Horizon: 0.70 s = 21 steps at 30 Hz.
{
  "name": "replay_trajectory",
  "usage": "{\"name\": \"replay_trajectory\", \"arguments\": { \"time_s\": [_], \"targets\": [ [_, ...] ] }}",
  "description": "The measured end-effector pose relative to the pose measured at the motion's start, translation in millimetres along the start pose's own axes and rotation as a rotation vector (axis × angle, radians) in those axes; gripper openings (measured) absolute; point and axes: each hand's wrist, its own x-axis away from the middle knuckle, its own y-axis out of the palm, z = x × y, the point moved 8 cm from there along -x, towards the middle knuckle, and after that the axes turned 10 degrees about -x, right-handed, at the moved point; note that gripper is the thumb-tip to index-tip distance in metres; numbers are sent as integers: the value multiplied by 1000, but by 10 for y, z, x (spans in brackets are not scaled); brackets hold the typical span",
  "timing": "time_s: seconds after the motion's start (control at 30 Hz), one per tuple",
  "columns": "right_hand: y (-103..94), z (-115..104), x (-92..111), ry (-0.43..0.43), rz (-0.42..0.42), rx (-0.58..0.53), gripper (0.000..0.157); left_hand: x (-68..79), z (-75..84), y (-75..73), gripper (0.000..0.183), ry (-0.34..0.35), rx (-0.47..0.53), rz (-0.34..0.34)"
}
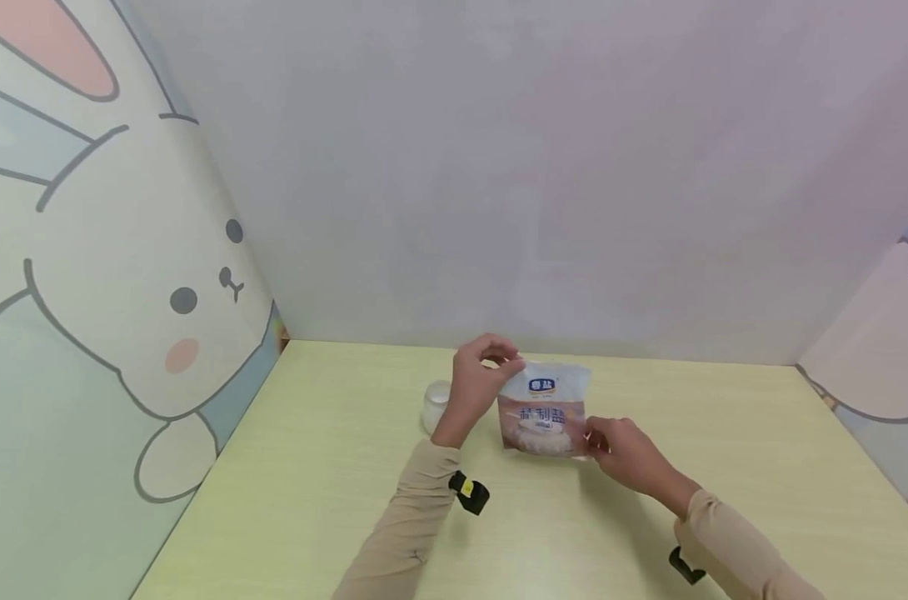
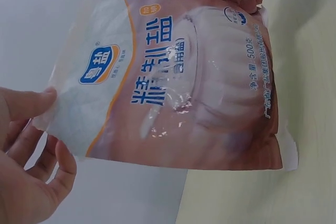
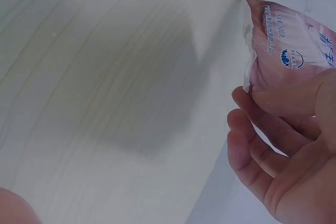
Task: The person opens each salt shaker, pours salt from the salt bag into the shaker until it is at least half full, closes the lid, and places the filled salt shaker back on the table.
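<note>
A bag of salt (image 1: 544,412), pale blue on top and pinkish brown below with blue Chinese print, is held up over the table between both hands. My left hand (image 1: 476,379) pinches its upper left corner between thumb and fingers; the left wrist view shows this corner close up, with the bag's front (image 2: 173,82) facing the camera. At the lower right corner, my right hand (image 1: 626,454) pinches the bag's edge with thumb and index finger, the other fingers loosely curled in the right wrist view. The bag's back is hidden.
A small whitish jar (image 1: 436,405) stands on the light yellow wooden table (image 1: 334,467), just left of my left hand and partly covered by the forearm. Behind the table's far edge rises a plain grey wall (image 1: 529,208). A painted rabbit (image 1: 147,283) decorates the left wall.
</note>
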Motion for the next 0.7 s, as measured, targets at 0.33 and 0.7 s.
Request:
{"name": "replay_trajectory", "arguments": {
  "time_s": [0.33, 0.7],
  "targets": [
    [89, 65, -29, 102, -76, -32, 14, 80, -9, 53, 19, -27, -26, 35],
    [112, 125, -53, 183, -31, -2, 15, 220, -288, 58, 40, -199, 44, 60]
  ]
}}
